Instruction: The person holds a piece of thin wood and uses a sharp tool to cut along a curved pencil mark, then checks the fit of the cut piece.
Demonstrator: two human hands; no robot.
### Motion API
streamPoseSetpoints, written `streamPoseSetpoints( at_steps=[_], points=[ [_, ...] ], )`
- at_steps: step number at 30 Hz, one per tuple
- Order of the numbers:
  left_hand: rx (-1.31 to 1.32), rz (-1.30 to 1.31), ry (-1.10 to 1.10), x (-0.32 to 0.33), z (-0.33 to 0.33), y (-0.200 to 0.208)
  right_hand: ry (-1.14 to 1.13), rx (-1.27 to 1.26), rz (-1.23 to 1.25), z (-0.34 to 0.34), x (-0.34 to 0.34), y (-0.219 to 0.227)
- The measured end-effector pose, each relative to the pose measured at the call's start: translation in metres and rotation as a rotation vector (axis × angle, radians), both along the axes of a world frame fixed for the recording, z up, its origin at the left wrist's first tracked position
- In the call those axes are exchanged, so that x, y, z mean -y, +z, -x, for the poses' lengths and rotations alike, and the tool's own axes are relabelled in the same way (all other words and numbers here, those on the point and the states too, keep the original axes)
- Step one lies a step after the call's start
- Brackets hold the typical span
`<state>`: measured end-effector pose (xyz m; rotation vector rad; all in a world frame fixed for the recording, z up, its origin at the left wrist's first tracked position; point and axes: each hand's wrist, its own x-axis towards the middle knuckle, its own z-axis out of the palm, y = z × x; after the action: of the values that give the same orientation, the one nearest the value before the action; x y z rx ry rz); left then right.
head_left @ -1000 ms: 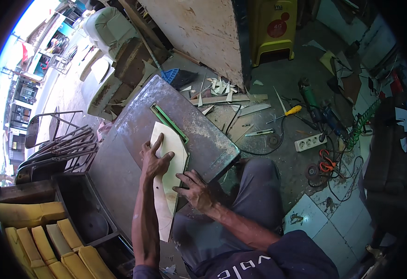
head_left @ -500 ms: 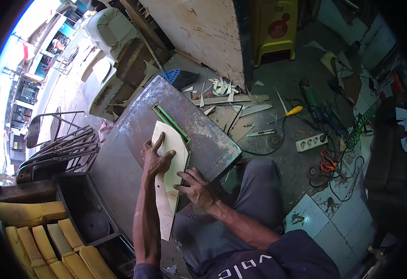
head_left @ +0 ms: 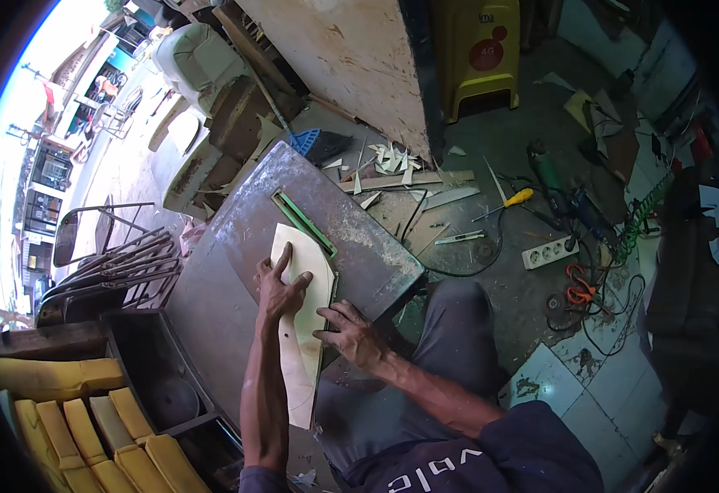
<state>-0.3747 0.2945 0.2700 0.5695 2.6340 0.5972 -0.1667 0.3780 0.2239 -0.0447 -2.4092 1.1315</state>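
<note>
A long cream-coloured sheet (head_left: pixel 302 374), curved along its edges and marked with a small dark hole, lies on the worn metal-topped table (head_left: pixel 212 304). Its lower end reaches out over my lap. My left hand (head_left: pixel 279 287) rests on top of it, index finger stretched forward and thumb spread to the side. At the sheet's right edge, my right hand (head_left: pixel 355 337) touches with fingertips and thumb apart. Beside the sheet's upper right edge lies a narrow green slotted tool (head_left: pixel 304 222), whose exact kind I cannot make out. What is under the sheet is hidden.
Wood scraps (head_left: pixel 396 158) litter the floor beyond the table. On the right are a yellow-handled screwdriver (head_left: pixel 517 197), a white power strip (head_left: pixel 549 253), orange-handled scissors (head_left: pixel 580 287) and cables. Yellow foam blocks (head_left: pixel 55 374) and folded metal chairs (head_left: pixel 113 263) stand at left.
The whole view has shifted slightly. Both hands keep nearly the same places on the sheet, and the green tool lies where it was.
</note>
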Motion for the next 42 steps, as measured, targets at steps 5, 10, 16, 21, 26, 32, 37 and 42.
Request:
streamPoseSetpoints(
  at_steps=[5, 10, 16, 21, 26, 32, 37, 42],
  points=[
    [-0.015, -0.007, -0.014, -0.004, -0.006, -0.001, 0.016, -0.016, 0.02, -0.007, -0.005, -0.005],
    [-0.013, 0.005, 0.013, -0.006, -0.011, 0.001, 0.029, -0.033, 0.018, -0.008, -0.01, -0.004],
    [-0.013, 0.007, 0.014, -0.006, -0.01, -0.001, 0.03, -0.008, 0.019, -0.008, -0.009, -0.007],
    [-0.023, 0.022, 0.003, -0.007, -0.009, -0.001, 0.032, -0.002, 0.021, -0.007, -0.011, -0.006],
    [-0.025, 0.003, -0.019, -0.005, -0.006, -0.003, 0.039, -0.004, 0.029, -0.008, -0.013, -0.001],
    [-0.022, 0.017, 0.001, -0.007, -0.008, 0.0, 0.039, -0.015, 0.047, -0.008, -0.012, 0.0],
    [-0.036, 0.037, 0.008, -0.011, -0.013, 0.003, 0.028, -0.009, 0.011, -0.009, -0.013, 0.001],
    [-0.033, 0.024, 0.0, -0.006, -0.011, -0.001, 0.037, 0.007, 0.02, -0.009, -0.011, 0.001]
  ],
)
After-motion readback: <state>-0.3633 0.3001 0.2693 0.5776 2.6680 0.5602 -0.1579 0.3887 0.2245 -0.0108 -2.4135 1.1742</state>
